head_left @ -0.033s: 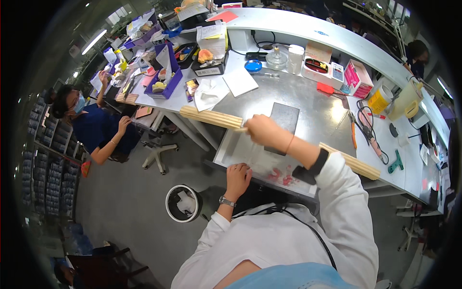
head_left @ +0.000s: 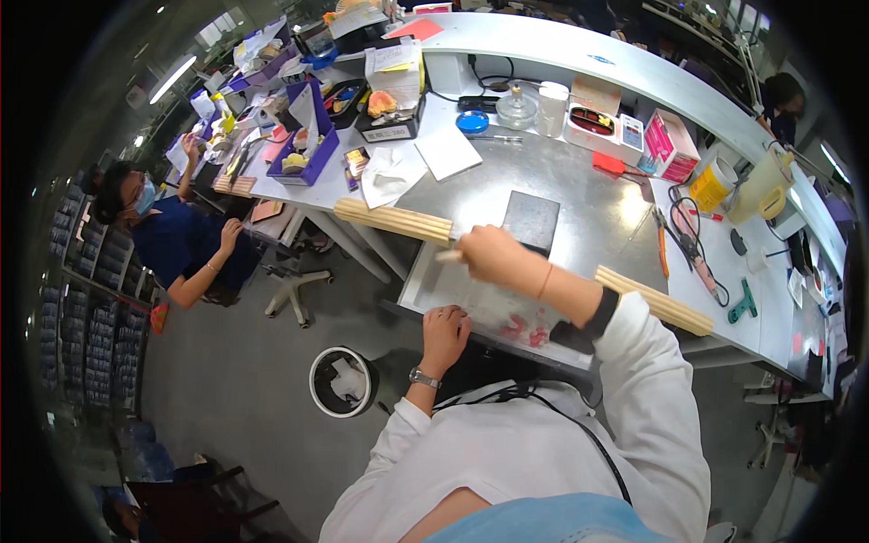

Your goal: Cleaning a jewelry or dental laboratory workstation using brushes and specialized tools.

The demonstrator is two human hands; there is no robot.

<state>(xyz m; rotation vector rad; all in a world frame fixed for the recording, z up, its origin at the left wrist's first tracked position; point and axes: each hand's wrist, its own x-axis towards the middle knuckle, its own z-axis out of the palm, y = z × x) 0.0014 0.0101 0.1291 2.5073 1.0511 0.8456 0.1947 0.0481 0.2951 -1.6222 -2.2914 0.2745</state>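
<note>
My right hand point(head_left: 500, 257) is closed around a short pale stick-like tool point(head_left: 448, 257), over the left part of an open drawer point(head_left: 418, 281) under the bench. The tool's other end is hidden, so its kind cannot be told. My left hand point(head_left: 445, 337) rests with bent fingers over the drawer's front edge. Inside the drawer lie pink-red scraps point(head_left: 536, 337). Just beyond my right hand, a dark grey flat block point(head_left: 531, 220) lies on the metal bench top point(head_left: 597, 195). Ribbed wooden strips point(head_left: 394, 220) line the bench's front edge on both sides.
A white waste bin point(head_left: 314, 385) stands on the floor at left. Across the bench are a glass burner point(head_left: 517, 109), a blue round lid point(head_left: 472, 121), a white tile point(head_left: 449, 157), a purple box point(head_left: 317, 163) and corded tools point(head_left: 695, 249). A co-worker point(head_left: 172, 226) sits at left.
My right hand has shifted slightly down and left, and the pale tool's end dips lower over the drawer. My left hand stays on the drawer edge.
</note>
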